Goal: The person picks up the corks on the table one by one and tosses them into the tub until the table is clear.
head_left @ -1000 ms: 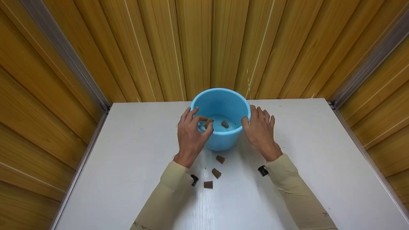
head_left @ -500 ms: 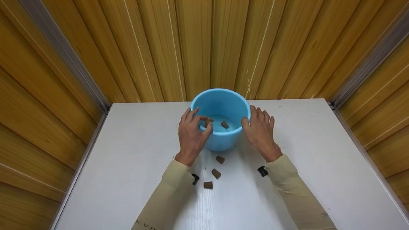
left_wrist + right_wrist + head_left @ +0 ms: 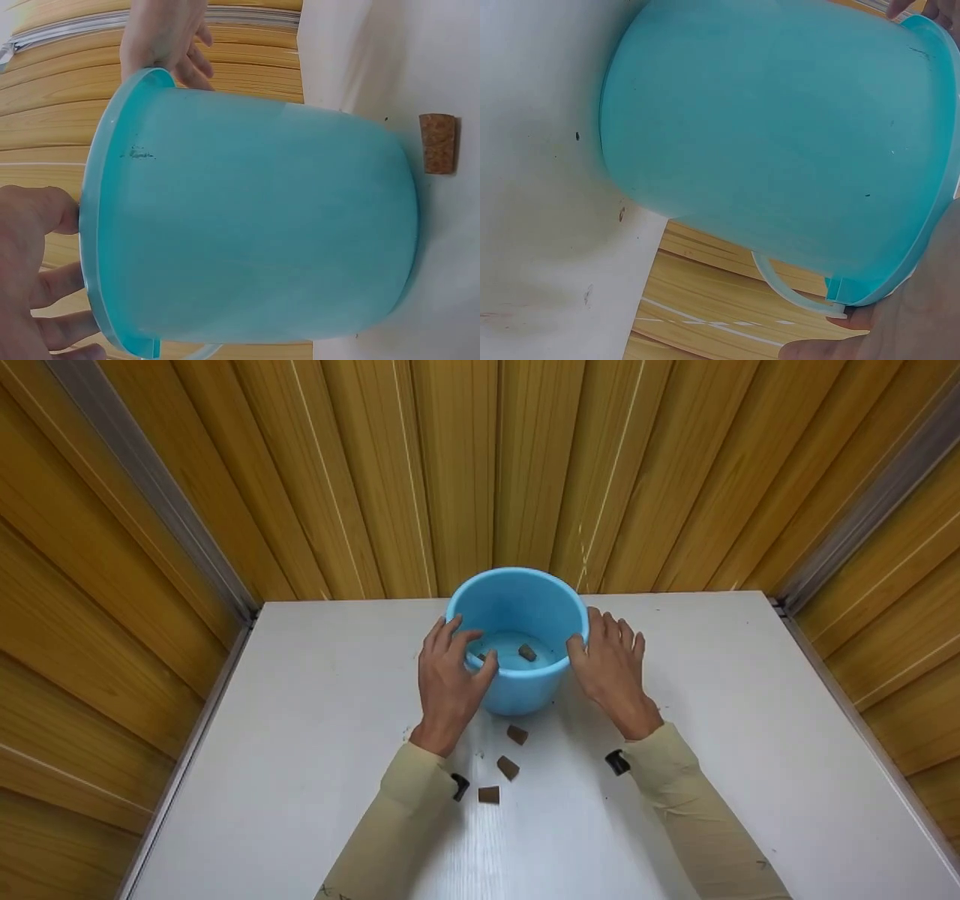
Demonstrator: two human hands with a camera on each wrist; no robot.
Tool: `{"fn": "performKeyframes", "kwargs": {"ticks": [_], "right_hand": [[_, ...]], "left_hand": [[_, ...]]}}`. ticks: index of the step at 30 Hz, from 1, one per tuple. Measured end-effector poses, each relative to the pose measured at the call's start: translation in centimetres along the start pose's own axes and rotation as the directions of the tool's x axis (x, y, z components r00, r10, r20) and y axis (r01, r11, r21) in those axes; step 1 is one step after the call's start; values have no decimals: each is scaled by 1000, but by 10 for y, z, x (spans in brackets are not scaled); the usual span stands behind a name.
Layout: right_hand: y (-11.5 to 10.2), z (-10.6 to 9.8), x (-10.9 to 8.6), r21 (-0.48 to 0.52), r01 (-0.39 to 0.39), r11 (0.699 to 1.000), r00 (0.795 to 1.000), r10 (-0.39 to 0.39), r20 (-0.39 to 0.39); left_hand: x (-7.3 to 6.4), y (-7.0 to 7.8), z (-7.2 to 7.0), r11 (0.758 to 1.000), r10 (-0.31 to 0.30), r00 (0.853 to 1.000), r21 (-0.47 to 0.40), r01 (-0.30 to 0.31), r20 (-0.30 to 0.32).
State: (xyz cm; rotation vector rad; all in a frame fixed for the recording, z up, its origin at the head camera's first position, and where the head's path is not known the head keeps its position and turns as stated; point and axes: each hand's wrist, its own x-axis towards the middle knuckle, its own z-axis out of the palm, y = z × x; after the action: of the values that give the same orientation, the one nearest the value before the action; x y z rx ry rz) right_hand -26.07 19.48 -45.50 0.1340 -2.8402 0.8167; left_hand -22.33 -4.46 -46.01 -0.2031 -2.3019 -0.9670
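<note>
A light-blue bucket (image 3: 517,690) stands upright on the white table. Inside it lies a cork stopper (image 3: 527,652), and part of another cork (image 3: 482,658) shows between my left thumb and index finger. My left hand (image 3: 452,682) is at the left of the rim, thumb and index finger apart with nothing pinched; its other fingers reach the rim's outer side. On the opposite side my right hand (image 3: 611,675) holds the rim, thumb at the near edge, the other fingers partly hidden. The left wrist view shows one cork (image 3: 438,144) beside the bucket's base.
Three corks lie in front of the bucket: the nearest to it (image 3: 517,734), a middle cork (image 3: 508,767) and a front cork (image 3: 489,795). Wood-patterned panels (image 3: 465,472) rise behind the table. A pale handle (image 3: 787,292) hangs from the bucket in the right wrist view.
My left thumb and index finger have parted and let go of the cork they pinched over the bucket. The right hand and the bucket have stayed in place.
</note>
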Motion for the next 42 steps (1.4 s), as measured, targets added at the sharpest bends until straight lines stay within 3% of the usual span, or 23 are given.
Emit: {"fn": "performKeyframes", "kwargs": {"ticks": [9,15,20,27,36,42], "right_hand": [[1,-1,0,-9,-15,1000,1000,15,14],[0,-1,0,-13,-26,1000,999,26,20],[-2,0,-1,-14,-20,1000,1000,20,7],[-2,0,-2,2,-10,1000,1000,10,-6],[-2,1,-1,-5,-29,1000,999,29,20],[-2,1,-1,-8,-17,1000,1000,17,10]], "left_hand": [[-9,-1,-3,999,-36,999,-16,36,-25],[-18,-3,-11,990,-125,991,-78,121,-50],[-29,-11,-15,970,-223,974,-105,218,-38],[-53,-24,-12,925,-358,934,-137,355,2],[-73,-34,-6,907,-399,914,-117,404,69],[-86,-38,-5,893,-425,889,-84,443,170]]}}
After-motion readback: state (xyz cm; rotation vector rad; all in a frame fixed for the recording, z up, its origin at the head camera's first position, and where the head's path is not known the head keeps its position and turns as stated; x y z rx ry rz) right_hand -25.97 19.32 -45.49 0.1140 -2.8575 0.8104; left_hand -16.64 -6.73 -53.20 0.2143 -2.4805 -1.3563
